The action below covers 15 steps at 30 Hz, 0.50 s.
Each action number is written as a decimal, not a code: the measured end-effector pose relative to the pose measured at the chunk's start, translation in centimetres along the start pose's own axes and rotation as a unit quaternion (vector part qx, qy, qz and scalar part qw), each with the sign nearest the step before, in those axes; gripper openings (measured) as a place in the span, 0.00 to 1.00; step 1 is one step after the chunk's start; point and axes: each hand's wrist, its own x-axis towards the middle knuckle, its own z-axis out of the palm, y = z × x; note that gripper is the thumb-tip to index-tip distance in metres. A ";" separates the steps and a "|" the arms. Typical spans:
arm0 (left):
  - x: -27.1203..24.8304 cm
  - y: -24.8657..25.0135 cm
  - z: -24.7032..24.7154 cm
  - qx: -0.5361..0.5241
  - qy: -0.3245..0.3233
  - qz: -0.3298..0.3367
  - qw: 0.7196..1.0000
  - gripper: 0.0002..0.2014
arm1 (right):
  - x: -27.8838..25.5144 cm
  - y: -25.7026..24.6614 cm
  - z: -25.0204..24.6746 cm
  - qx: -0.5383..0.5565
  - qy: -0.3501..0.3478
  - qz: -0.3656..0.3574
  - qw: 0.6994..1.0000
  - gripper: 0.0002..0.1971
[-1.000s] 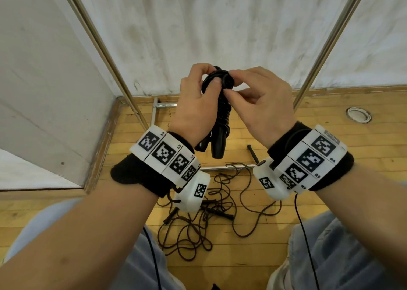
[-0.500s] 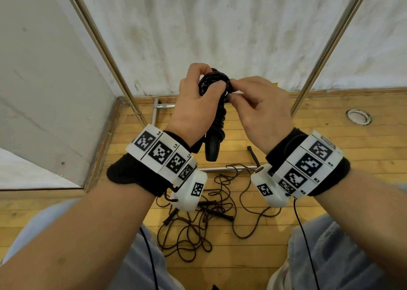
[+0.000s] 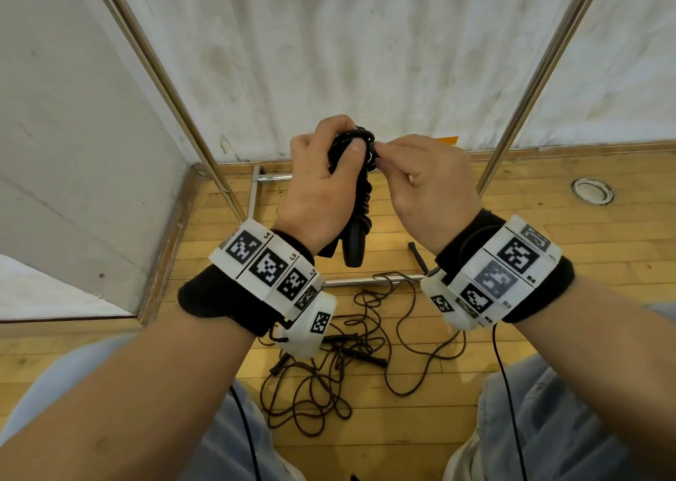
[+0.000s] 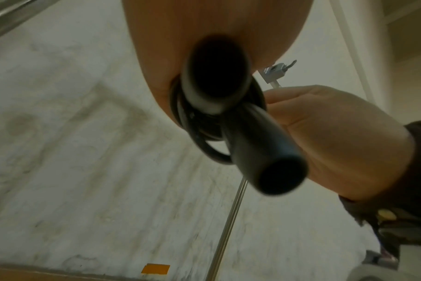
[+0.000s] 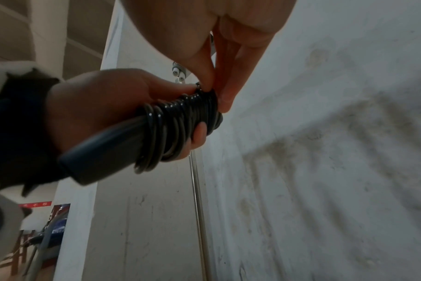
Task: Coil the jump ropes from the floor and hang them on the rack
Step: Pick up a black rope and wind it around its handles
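My left hand [image 3: 322, 184] grips a black jump rope [image 3: 360, 202] whose cord is wound in tight coils [image 5: 180, 121] round its two handles [image 4: 262, 144]. The handles point down toward my wrist. My right hand [image 3: 420, 177] pinches the top loop of the coil with thumb and fingertips [image 5: 225, 98]. Both hands are held up in front of the white wall, between the rack's two slanted metal poles [image 3: 526, 89]. Below them a tangle of dark brown jump ropes [image 3: 340, 352] lies loose on the wooden floor.
The rack's base bars [image 3: 365, 281] lie on the floor under my hands. The left pole [image 3: 164, 85] stands near a grey wall corner. A round metal floor fitting [image 3: 592, 191] is at the right. My knees in light jeans [image 3: 548, 425] frame the ropes.
Both hands have shifted slightly lower and left with the coiled rope. The right fingers have moved from the coil's side to a tighter pinch at its top.
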 end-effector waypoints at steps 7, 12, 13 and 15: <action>0.0 0.0 -0.8 -0.026 -0.036 0.005 0.999 0.09 | 0.3 -0.3 -0.3 0.074 -0.011 0.047 0.996 0.07; 0.0 0.4 -1.4 -0.023 -0.027 0.016 0.999 0.09 | 1.2 -0.3 -1.2 0.243 -0.079 0.220 0.941 0.15; 0.0 0.5 -1.5 -0.033 -0.035 0.012 0.999 0.08 | 1.3 -0.2 -1.4 0.244 -0.084 0.217 0.941 0.13; 0.0 0.7 -1.5 -0.049 -0.059 0.003 0.997 0.08 | 1.5 -0.1 -1.7 0.237 -0.094 0.215 0.943 0.10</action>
